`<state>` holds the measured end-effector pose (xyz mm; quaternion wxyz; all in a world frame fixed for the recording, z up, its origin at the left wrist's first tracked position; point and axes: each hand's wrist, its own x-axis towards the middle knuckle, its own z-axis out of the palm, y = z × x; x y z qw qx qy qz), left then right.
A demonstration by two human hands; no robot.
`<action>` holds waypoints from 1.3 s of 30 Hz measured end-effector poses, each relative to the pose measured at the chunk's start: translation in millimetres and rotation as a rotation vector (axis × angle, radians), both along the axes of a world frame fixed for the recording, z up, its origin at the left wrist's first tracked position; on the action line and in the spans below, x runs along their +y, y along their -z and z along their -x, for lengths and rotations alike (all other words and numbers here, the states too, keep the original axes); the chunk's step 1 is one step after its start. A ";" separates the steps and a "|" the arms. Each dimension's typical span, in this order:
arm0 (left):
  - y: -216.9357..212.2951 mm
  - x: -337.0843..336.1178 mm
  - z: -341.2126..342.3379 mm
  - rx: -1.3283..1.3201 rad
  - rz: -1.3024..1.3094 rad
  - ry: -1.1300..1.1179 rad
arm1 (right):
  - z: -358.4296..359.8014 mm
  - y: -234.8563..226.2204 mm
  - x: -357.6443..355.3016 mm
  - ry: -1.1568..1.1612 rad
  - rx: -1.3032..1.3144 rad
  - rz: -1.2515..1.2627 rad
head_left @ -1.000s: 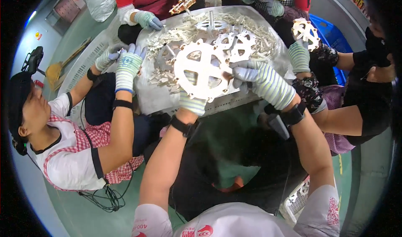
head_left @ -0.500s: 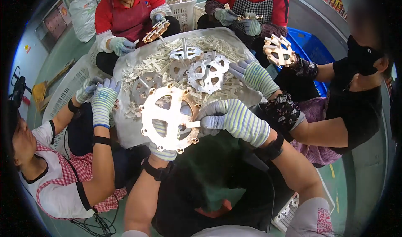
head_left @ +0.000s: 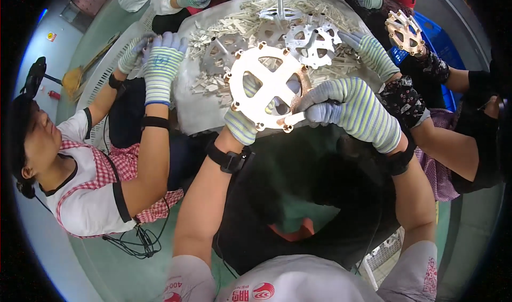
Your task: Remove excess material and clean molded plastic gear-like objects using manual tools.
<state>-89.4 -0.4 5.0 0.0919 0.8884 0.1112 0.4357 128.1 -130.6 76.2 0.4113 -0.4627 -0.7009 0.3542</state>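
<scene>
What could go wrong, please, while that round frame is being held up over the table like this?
The frame is held by the left hand under its lower edge and the right hand at its side; a slip could drop it into the pile of parts. A co-worker's gloved hand works close beside it and might get bumped. The frame's small lugs could snag the knit gloves.

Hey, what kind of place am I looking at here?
Probably a small factory or workshop doing hand finishing. Several gloved people sit round a table piled with pale moulded wheels and trimmed strips, and the wearer's gloved hands hold one wheel.
</scene>
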 end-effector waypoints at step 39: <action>13.8 -18.2 -12.5 -0.153 0.553 -0.049 | -69.7 38.7 40.1 0.891 -0.720 -0.241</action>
